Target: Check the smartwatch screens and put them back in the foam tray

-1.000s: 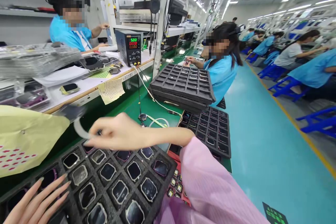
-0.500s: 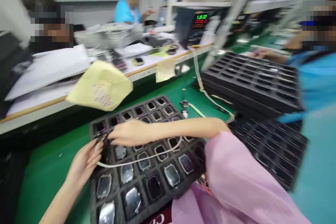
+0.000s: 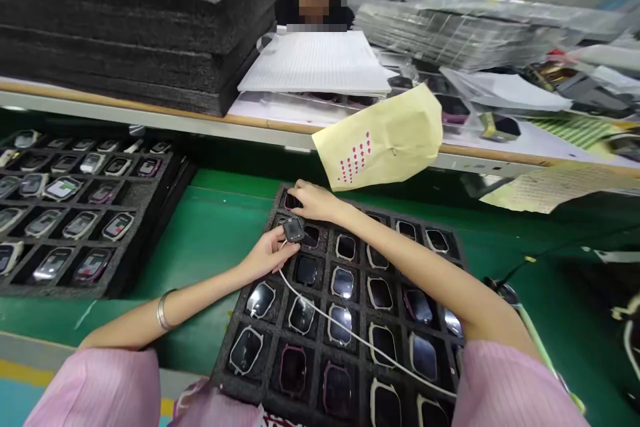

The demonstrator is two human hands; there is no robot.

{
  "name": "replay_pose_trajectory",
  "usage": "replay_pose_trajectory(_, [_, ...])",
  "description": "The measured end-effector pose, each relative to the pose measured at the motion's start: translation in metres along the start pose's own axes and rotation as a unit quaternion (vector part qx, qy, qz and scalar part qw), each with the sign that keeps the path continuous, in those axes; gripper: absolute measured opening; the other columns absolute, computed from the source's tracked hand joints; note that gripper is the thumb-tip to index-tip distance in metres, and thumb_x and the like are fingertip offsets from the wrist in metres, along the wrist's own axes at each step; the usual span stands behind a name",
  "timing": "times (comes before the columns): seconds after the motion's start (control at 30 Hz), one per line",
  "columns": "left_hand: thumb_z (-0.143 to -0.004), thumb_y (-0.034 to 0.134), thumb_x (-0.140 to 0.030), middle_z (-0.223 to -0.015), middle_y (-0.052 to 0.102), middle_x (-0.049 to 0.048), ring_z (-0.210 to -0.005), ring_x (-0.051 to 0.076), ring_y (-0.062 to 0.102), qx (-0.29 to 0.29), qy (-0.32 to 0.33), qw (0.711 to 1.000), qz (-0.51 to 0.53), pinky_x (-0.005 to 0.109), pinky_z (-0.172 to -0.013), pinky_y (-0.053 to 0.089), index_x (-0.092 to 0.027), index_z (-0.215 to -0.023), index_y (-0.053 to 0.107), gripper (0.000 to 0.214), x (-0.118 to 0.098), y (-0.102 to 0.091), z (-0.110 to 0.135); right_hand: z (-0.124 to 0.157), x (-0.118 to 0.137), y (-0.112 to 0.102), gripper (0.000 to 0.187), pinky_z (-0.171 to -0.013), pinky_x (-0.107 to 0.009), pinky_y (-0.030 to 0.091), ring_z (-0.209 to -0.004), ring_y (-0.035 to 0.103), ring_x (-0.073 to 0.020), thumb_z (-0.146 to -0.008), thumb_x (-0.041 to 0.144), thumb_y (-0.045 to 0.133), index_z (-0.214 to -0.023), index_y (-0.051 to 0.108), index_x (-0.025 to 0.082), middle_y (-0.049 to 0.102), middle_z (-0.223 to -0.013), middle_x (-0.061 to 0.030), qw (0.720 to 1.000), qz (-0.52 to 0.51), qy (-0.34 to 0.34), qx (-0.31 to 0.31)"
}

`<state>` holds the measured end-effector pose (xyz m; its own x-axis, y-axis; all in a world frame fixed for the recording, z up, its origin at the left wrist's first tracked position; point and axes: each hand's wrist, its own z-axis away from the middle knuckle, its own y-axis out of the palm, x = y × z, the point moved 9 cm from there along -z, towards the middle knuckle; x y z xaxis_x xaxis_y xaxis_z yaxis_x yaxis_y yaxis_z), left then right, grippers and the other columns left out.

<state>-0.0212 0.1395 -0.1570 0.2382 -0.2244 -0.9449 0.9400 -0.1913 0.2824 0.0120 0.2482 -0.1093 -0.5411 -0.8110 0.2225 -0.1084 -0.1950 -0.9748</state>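
Observation:
My left hand [image 3: 270,252] grips a small black square piece [image 3: 293,229] with metal dots on its face, held above the tray's left side. A white cable [image 3: 350,330] runs from that hand across the tray to the lower right. Reaching over to the tray's far left corner, my right hand [image 3: 315,202] has its fingers curled at a dark-screened smartwatch body [image 3: 293,202] in the corner slot; its fingertips are partly hidden. Strapless smartwatch bodies with silver, dark or purple frames fill many slots of the black foam tray [image 3: 320,363].
Another foam tray [image 3: 133,210] of smartwatches lies at left. Stacked black foam trays [image 3: 220,60] stand on the shelf [image 3: 280,125] behind. A yellow paper [image 3: 387,140] with red marks hangs from its edge. A co-worker [image 3: 315,3] sits beyond. A green-yellow cord [image 3: 545,347] lies at right.
My view has swung left and down, bringing the left-hand tray and foam stack into sight. The black piece now shows clearly in my left hand. My right hand has moved apart from it to the corner slot.

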Motion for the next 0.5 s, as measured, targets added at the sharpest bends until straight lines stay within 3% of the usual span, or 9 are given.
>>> replay_pose_trajectory(0.1, [-0.079, 0.069, -0.038, -0.082, 0.062, -0.0001, -0.032, 0.0, 0.035, -0.005, 0.008, 1.0, -0.029, 0.018, -0.031, 0.024, -0.012, -0.105, 0.056, 0.039, 0.001, -0.001, 0.001, -0.006, -0.005, 0.0, 0.029, -0.077, -0.038, 0.051, -0.091, 0.062, -0.0309, -0.076, 0.019, 0.075, -0.102, 0.065, 0.01, 0.059, -0.099, -0.0144, 1.0, -0.012, 0.02, -0.004])
replay_pose_trajectory(0.17, [-0.081, 0.067, -0.036, -0.087, 0.062, 0.0009, -0.033, 0.0, 0.035, -0.01, 0.014, 0.999, -0.04, 0.018, -0.032, 0.023, -0.013, -0.108, 0.055, 0.037, 0.003, 0.0, 0.002, 0.002, -0.007, -0.004, 0.034, -0.08, -0.038, 0.05, -0.093, 0.061, -0.0287, -0.08, 0.021, 0.071, -0.111, 0.062, 0.011, 0.058, -0.102, -0.0134, 0.999, -0.031, 0.027, -0.024])
replay_pose_trajectory(0.3, [-0.082, 0.065, -0.03, -0.094, 0.062, 0.0027, -0.041, 0.0, 0.035, -0.02, 0.024, 0.998, -0.051, 0.018, -0.038, 0.026, -0.014, -0.112, 0.055, 0.036, 0.005, 0.002, 0.006, 0.044, 0.004, -0.022, 0.044, -0.083, -0.033, 0.051, -0.091, 0.059, -0.0208, -0.084, 0.025, 0.069, -0.123, 0.053, 0.013, 0.055, -0.107, -0.0098, 0.99, -0.112, 0.006, -0.091])
replay_pose_trajectory(0.4, [-0.079, 0.066, -0.026, -0.089, 0.063, 0.0027, -0.047, 0.003, 0.035, -0.02, 0.023, 0.998, -0.058, 0.018, -0.045, 0.029, -0.012, -0.112, 0.057, 0.037, 0.008, 0.006, 0.011, 0.084, 0.022, -0.043, 0.041, -0.081, -0.035, 0.052, -0.09, 0.059, -0.0209, -0.084, 0.025, 0.068, -0.122, 0.055, 0.018, 0.056, -0.104, -0.0075, 0.954, -0.241, -0.057, -0.169])
replay_pose_trajectory(0.5, [-0.076, 0.068, -0.026, -0.085, 0.063, 0.0025, -0.049, 0.004, 0.034, -0.02, 0.019, 0.996, -0.084, 0.019, -0.046, 0.028, -0.011, -0.108, 0.059, 0.036, 0.01, 0.011, 0.02, 0.108, 0.043, -0.042, 0.042, -0.085, -0.039, 0.051, -0.099, 0.057, -0.0243, -0.084, 0.024, 0.068, -0.124, 0.054, 0.019, 0.055, -0.107, -0.0089, 0.95, -0.256, -0.104, -0.146])
